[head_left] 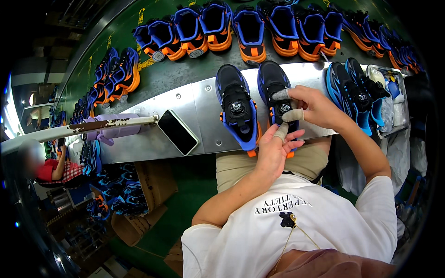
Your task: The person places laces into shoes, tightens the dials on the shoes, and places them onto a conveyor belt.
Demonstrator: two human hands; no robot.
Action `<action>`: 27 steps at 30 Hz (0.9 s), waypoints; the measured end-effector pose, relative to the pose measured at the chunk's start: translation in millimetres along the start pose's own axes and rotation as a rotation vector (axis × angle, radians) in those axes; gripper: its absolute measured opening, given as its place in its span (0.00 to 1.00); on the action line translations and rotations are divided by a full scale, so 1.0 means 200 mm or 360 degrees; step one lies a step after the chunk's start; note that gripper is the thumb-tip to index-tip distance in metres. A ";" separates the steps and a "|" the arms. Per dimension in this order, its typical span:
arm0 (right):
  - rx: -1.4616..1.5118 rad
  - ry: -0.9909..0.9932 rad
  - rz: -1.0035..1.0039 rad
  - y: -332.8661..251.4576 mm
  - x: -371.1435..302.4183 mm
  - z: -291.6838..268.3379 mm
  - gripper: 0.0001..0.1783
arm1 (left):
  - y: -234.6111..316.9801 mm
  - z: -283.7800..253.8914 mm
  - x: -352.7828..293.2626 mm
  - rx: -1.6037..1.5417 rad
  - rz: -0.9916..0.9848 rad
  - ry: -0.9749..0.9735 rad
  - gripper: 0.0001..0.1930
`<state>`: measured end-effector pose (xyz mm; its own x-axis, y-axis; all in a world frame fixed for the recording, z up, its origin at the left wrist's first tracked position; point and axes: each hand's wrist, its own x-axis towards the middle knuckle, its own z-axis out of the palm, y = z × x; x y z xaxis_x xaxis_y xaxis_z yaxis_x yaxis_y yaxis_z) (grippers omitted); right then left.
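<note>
A pair of black sneakers with blue lining and orange trim stands on the metal bench edge, the left sneaker (228,88) untouched. My right hand (317,107) grips the top of the right sneaker (270,76). Its thumb and a finger, both in pale finger covers, sit on either side of the round lacing dial (284,108). My left hand (273,150) is palm up by that sneaker's opening, fingers apart, with one covered fingertip near my right thumb. The sneaker's heel is partly hidden behind my left fingers.
A phone (177,133) and a lilac bottle (116,126) lie left, beside a chipped metal bar (92,126). Rows of sneakers (250,34) stand beyond on the green belt. Black-and-blue sneakers (345,88) and a tray (399,121) are right. A person in red (46,170) sits far left.
</note>
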<state>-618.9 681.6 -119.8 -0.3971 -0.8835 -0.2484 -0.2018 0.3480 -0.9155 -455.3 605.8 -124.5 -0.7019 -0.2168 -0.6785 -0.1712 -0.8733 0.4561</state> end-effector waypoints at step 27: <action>-0.0622 -0.0145 -0.0177 0.10 0.85 0.37 0.32 | 0.56 -0.24 0.11 0.2341 0.1121 -0.0134 0.17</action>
<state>-624.6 515.8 -203.9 -0.2765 -0.9405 -0.1975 -0.5708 0.3261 -0.7535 -457.2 482.1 -115.1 -0.9474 -0.3035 -0.1013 -0.2581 0.5379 0.8025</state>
